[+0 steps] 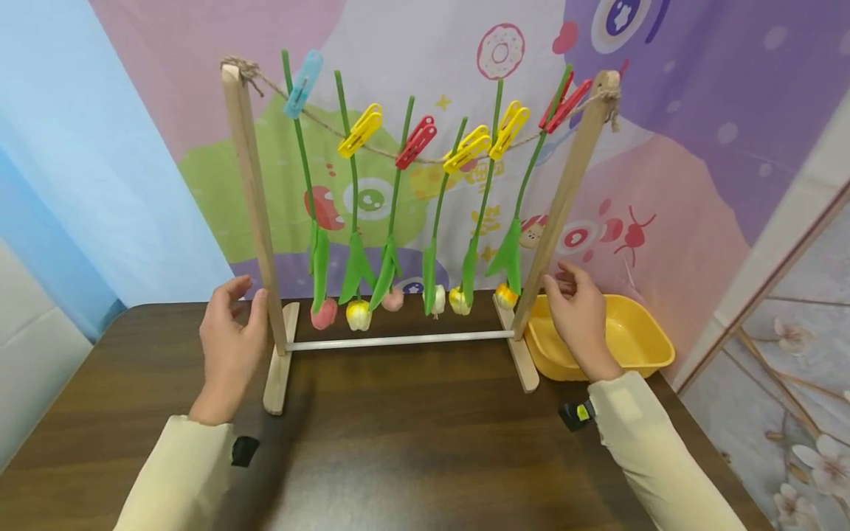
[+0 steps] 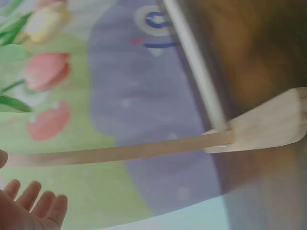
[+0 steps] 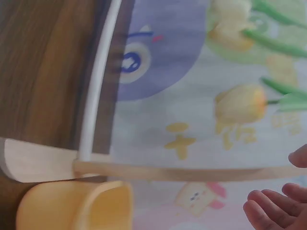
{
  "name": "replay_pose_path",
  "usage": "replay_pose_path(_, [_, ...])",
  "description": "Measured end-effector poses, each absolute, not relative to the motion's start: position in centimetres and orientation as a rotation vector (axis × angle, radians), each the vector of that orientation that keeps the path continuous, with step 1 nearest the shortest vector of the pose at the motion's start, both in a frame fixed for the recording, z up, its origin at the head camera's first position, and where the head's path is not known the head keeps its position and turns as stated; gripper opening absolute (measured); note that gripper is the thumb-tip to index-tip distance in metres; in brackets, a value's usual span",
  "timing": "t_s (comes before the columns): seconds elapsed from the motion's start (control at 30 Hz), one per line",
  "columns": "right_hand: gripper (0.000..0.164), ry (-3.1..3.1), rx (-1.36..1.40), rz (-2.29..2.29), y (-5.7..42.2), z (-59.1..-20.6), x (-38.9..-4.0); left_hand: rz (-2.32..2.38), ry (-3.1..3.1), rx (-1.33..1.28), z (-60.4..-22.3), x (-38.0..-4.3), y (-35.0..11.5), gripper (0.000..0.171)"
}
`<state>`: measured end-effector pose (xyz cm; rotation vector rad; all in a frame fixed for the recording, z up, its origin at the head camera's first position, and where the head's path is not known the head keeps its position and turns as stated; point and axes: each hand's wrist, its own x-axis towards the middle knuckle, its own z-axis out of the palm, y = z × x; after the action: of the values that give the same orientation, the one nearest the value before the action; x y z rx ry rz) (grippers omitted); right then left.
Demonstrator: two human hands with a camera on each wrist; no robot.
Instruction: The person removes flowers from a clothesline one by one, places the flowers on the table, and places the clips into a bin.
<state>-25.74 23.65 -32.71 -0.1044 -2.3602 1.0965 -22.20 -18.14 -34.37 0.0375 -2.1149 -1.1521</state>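
A wooden stand [image 1: 249,169] with a white crossbar [image 1: 398,341] stands on the table. Between its post tops sags a twine line [image 1: 319,122]. Artificial tulips hang upside down from it, among them a pink tulip [image 1: 324,313], held by blue [image 1: 303,85], yellow [image 1: 361,131] and red clothespins [image 1: 416,142]. My left hand [image 1: 229,339] is beside the left post, thumb and fingers spread apart. Near the right post [image 1: 564,199] is my right hand [image 1: 581,317], its fingers loosely bent. The wrist views show nothing in either the left [image 2: 29,206] or right hand [image 3: 283,206].
Behind the stand's right foot [image 1: 524,365], a yellow plastic basin [image 1: 637,332] sits at the table's right side, partly behind my right hand. A cartoon-printed backdrop [image 1: 412,44] hangs behind the brown wooden table [image 1: 412,442]. A floral panel [image 1: 797,354] rises at the right.
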Motion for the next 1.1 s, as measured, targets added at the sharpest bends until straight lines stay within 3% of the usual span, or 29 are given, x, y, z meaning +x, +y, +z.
replay_pose_path(0.57, [0.028,-2.143,0.366,0.937,18.1,-26.1,-22.5,-1.303,-2.024,-0.197,-27.4,-21.5,-14.5,0.029])
replay_pose_path(1.1, [0.03,-2.207,0.626,1.168,12.3,-20.8,-22.3,-1.432,-2.009,-0.258,-23.1,-23.0,-12.9,0.033])
